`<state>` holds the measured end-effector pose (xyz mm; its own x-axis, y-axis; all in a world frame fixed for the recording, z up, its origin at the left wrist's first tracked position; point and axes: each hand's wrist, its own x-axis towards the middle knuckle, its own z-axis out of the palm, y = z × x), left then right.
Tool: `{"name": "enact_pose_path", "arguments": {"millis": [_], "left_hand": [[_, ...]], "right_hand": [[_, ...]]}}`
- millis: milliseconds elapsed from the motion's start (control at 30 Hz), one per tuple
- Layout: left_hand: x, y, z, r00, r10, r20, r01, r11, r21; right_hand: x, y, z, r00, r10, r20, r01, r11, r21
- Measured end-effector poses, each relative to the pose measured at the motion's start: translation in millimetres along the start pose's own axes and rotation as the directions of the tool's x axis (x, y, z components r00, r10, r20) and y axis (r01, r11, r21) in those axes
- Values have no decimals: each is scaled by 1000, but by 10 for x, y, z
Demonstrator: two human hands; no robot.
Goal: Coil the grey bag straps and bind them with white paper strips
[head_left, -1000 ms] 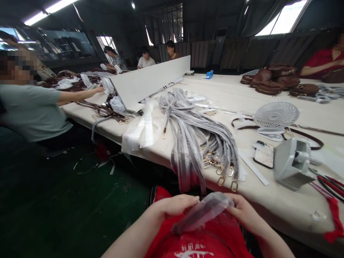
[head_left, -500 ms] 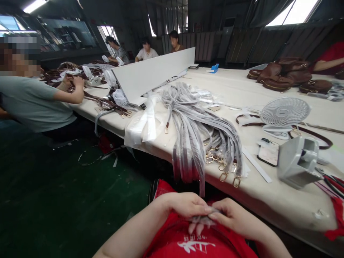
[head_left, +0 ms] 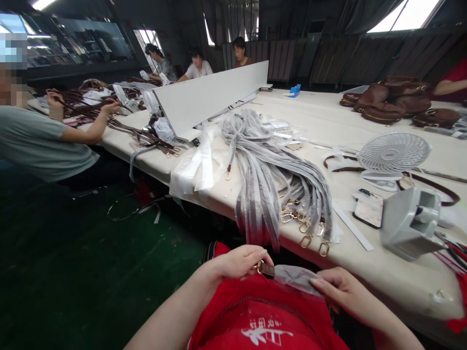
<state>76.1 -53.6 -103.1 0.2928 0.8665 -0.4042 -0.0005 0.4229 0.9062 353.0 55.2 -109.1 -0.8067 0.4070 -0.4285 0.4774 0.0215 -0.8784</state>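
brown strap end (head_left: 268,270) juts rightward from the left fingers (head_left: 257,254).

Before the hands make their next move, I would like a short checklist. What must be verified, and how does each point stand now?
1. Left hand has the brown strap near its gold clasp: ok.
2. Right hand grips the clear plastic sleeve: ok.
3. Strap end covered by plastic: not ok, brown shows bare beside the clasp.
4. Other end of this strap free from snags: cannot tell, it is hidden.
5. Wrapped straps all on the table: not ok, some hang over the front edge.
6. Phone back from the table edge: ok.
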Motion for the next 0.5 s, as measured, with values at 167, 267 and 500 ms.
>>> {"name": "enact_pose_path", "arguments": {"millis": [167, 267, 500], "left_hand": [[54, -28, -56, 976, -85, 199, 101, 992, -72], [134, -44, -19, 953, -130, 273, 135, 991, 1], [121, -135, 81, 897, -49, 440, 173, 953, -247]], "right_hand": [[34, 11, -41, 999, -34, 11, 35, 996, -81], [113, -24, 23, 999, -53, 3, 53, 988, -146], [184, -142, 24, 992, -115, -54, 103, 975, -195]]}}
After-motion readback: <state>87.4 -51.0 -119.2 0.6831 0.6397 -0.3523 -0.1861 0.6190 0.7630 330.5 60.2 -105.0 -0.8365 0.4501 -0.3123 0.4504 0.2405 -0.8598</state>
